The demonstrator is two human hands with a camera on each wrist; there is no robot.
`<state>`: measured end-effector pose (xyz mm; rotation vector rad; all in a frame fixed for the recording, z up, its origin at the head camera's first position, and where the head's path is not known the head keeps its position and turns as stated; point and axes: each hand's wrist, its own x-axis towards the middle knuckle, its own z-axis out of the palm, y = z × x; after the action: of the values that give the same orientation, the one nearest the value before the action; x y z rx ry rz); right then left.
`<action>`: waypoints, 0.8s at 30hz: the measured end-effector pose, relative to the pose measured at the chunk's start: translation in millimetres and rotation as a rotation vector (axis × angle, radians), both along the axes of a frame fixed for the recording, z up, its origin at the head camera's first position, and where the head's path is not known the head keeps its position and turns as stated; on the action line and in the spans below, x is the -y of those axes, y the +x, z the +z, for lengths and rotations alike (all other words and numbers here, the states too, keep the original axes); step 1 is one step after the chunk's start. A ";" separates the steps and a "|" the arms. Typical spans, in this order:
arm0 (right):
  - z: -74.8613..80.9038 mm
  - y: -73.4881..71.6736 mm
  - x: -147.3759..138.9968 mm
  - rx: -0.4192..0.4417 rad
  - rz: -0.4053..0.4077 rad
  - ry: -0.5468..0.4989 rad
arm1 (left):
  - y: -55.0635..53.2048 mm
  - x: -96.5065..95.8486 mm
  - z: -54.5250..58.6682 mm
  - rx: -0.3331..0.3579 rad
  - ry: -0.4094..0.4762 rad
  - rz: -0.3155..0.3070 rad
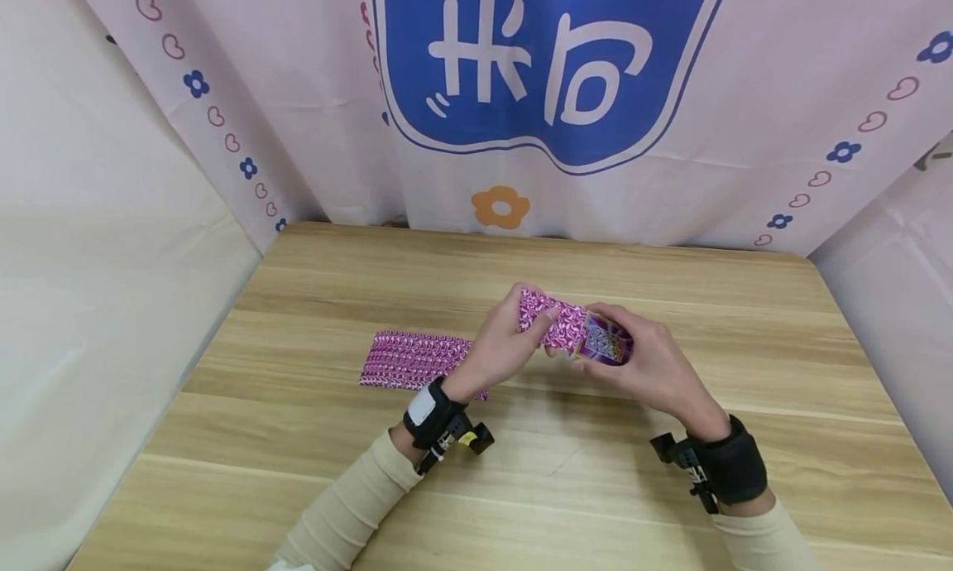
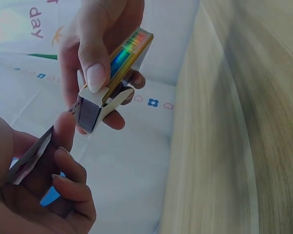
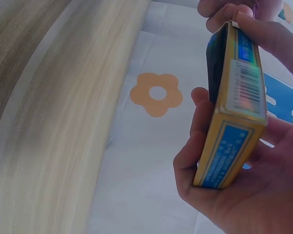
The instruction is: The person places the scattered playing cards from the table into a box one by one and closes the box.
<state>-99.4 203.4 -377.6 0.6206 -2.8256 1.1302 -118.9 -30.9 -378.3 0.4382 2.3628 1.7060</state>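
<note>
On the table [image 1: 536, 513], at left, lies a row of cards [image 1: 409, 360], and to its right your left hand [image 1: 500, 352] pinches more cards [image 1: 569, 324] at the open end of the box [image 1: 606, 339], which your right hand [image 1: 651, 360] grips, before the far cloth [image 1: 640, 199].

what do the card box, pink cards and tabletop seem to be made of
The card box looks like thin, glossy cardboard: crisp folded edges, rainbow sheen. The pink cards are probably printed card stock, being thin and flat; their finish is unclear. The tabletop shows pale wood grain with a soft sheen; solid wood or laminate, I can't tell.
</note>
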 end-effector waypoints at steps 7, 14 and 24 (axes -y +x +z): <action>-0.1 0.0 -0.3 -0.015 0.020 0.001 | 0.1 -1.0 -2.2 0.021 -0.059 0.005; -2.0 -1.2 1.8 -0.020 0.075 -0.014 | 2.0 -8.9 -8.0 0.009 -0.079 -0.026; -1.1 -0.9 -1.1 -0.003 0.036 0.020 | 3.4 -7.7 -5.1 0.058 -0.071 -0.046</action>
<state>-100.3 204.5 -378.7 0.6762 -2.8371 1.1069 -115.5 -23.1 -383.5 0.4214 2.3451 1.5883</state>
